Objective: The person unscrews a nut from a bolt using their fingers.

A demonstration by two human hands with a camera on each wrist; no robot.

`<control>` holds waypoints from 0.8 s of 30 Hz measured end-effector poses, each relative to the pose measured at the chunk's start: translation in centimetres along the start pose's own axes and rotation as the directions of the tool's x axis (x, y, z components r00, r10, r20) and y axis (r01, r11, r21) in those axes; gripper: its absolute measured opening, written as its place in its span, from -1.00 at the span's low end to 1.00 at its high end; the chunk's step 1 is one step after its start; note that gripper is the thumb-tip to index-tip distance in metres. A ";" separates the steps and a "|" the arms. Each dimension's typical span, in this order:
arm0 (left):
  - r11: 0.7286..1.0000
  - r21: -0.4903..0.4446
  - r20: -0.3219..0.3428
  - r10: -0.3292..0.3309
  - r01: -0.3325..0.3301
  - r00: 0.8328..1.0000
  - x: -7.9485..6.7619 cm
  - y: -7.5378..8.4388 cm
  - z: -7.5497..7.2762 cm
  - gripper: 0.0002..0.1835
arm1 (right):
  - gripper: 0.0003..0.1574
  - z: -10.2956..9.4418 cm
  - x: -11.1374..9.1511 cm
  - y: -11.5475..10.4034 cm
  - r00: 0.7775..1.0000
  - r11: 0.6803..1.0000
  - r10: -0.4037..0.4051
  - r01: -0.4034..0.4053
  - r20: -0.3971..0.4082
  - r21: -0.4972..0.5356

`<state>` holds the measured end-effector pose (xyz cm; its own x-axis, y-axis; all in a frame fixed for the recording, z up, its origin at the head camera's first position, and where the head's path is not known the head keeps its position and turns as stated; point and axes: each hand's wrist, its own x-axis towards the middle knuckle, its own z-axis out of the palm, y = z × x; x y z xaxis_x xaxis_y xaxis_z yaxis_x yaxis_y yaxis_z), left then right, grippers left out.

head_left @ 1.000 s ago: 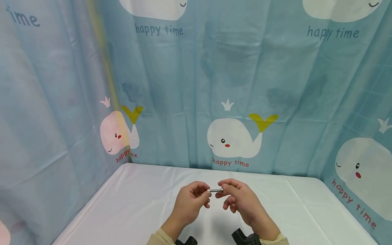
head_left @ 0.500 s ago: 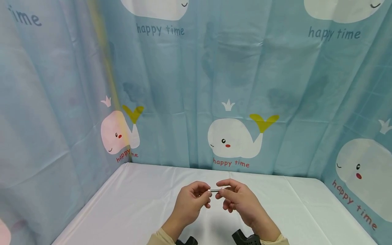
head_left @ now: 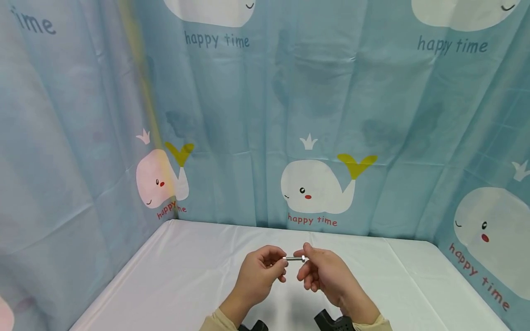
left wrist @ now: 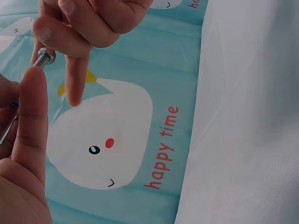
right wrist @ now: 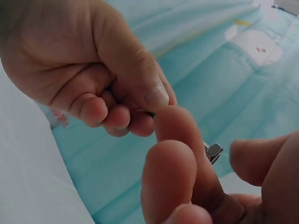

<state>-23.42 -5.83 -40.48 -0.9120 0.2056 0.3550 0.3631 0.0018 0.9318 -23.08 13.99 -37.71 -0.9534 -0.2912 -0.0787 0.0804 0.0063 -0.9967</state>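
Note:
A silver bolt (head_left: 293, 259) lies level between the two hands, over the table. My left hand (head_left: 257, 275) pinches its left end between thumb and fingers. On the threaded right end sits a hex nut (head_left: 303, 259), which also shows in the left wrist view, a nut (left wrist: 47, 55) close to the right fingers. My right hand (head_left: 327, 273) is at the nut with its thumb raised. In the right wrist view a gap shows between the right thumb (right wrist: 254, 161) and the nut (right wrist: 215, 151), while the index finger lies alongside the bolt.
A white cloth (head_left: 165, 276) covers the table under both hands. Behind it and along the sides hangs a blue curtain (head_left: 232, 184) printed with whales. Black wrist devices (head_left: 333, 322) sit by the sleeves.
The right thumb and fingers were over the nut half a second ago. The thumb has since lifted off, leaving the nut exposed. The left hand keeps its pinch with barely any movement.

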 end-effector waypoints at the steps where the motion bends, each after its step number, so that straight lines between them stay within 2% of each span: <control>1: 1.000 0.002 0.000 0.001 -0.001 1.000 0.0 0.0 0.0 -0.88 | -0.12 0.0 0.0 0.0 1.000 1.000 -0.004 0.004 -0.001 -0.004; 9: 1.000 0.014 -0.003 -0.005 0.005 1.000 -0.1 0.1 0.1 -0.85 | -0.55 -0.1 0.1 0.0 0.999 0.999 -0.038 0.038 -0.034 0.004; 14: 1.000 0.012 -0.004 0.001 -0.001 1.000 0.0 0.0 0.0 -0.84 | -0.61 -0.1 0.0 -0.2 0.999 0.999 -0.046 0.046 -0.030 0.017; 20: 1.000 0.008 -0.010 0.003 -0.003 1.000 0.0 0.1 -0.1 -0.89 | -0.58 0.0 -0.2 -0.4 0.998 0.998 -0.059 0.059 -0.034 0.004; 24: 1.000 -0.002 -0.010 0.001 -0.001 1.000 0.0 0.1 -0.1 -0.91 | -0.62 0.1 -0.3 -0.6 0.996 0.997 -0.081 0.080 -0.044 -0.019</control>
<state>-23.42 -5.90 -40.42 -0.9133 0.1962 0.3569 0.3639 -0.0005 0.9314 -22.85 14.00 -37.14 -0.9687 -0.2484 0.0011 -0.0014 0.0009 -1.0000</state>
